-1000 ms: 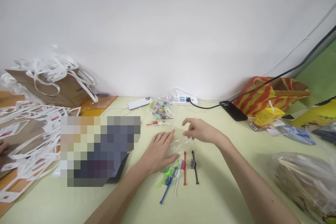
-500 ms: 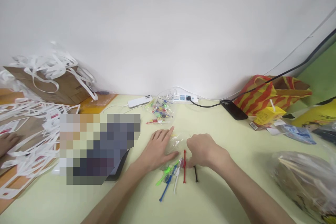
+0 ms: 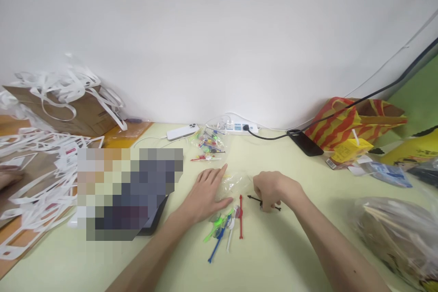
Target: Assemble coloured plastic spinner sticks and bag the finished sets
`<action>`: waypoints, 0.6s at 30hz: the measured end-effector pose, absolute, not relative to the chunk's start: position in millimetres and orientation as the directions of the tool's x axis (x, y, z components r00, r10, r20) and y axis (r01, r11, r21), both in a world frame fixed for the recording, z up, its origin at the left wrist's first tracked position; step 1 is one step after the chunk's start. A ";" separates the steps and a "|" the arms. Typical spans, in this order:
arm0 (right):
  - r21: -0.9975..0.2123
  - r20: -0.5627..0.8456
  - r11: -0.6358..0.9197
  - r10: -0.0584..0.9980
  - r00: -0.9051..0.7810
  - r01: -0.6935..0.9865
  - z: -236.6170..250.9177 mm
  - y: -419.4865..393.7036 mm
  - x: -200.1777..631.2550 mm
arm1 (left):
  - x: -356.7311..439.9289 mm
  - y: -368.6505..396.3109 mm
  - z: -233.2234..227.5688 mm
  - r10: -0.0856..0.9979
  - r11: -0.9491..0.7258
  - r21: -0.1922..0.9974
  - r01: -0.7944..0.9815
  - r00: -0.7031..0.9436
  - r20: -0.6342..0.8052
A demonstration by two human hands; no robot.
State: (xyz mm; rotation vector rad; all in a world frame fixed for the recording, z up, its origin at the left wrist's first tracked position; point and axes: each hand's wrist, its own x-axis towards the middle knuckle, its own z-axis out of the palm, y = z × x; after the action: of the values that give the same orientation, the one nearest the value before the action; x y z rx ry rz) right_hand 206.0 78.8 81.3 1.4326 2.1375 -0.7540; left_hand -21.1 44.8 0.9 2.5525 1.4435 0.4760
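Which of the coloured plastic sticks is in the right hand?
The black stick: the right hand pinches it, apart from the red stick and the others.

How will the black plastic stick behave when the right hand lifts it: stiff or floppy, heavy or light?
The black stick is thin and held straight by the right hand, so it is probably fairly stiff yet slightly bendable. It looks very light for its length. Its slim, smooth shaft may slip or twist between the fingers; the round part midway is hidden by them.

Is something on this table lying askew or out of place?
Yes. The black stick in the right hand lies almost crosswise, while the red stick and other coloured sticks near the left hand point roughly towards the person.
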 end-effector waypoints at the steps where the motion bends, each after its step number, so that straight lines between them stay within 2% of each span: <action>1: -0.177 -0.629 0.310 0.695 -0.350 0.934 81.6 81.4 211.7 | -21.2 44.9 0.6 0.856 -0.517 0.302 0.801 0.481 0.190; 5: -0.119 -0.543 0.281 0.785 -0.300 0.952 88.0 90.2 237.8 | -21.6 45.3 -0.5 0.853 -0.522 0.310 0.795 0.486 0.190; 9: -0.111 -0.376 0.281 0.876 -0.302 0.953 90.1 97.2 253.1 | -21.4 45.5 -0.3 0.856 -0.517 0.315 0.796 0.483 0.183; 13: -0.171 -0.243 0.391 0.873 -0.423 0.904 82.2 102.8 245.6 | -21.0 45.7 0.7 0.863 -0.506 0.313 0.804 0.477 0.169; 18: -0.230 -0.202 0.463 0.838 -0.507 0.856 71.3 107.3 229.9 | -21.5 46.3 -0.9 0.864 -0.503 0.312 0.806 0.472 0.175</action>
State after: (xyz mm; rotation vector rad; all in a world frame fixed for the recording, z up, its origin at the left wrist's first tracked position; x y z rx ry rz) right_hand 229.9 107.3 71.3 1.5273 2.6345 -0.4690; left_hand -21.5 46.3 -0.9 2.5308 1.4533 0.4636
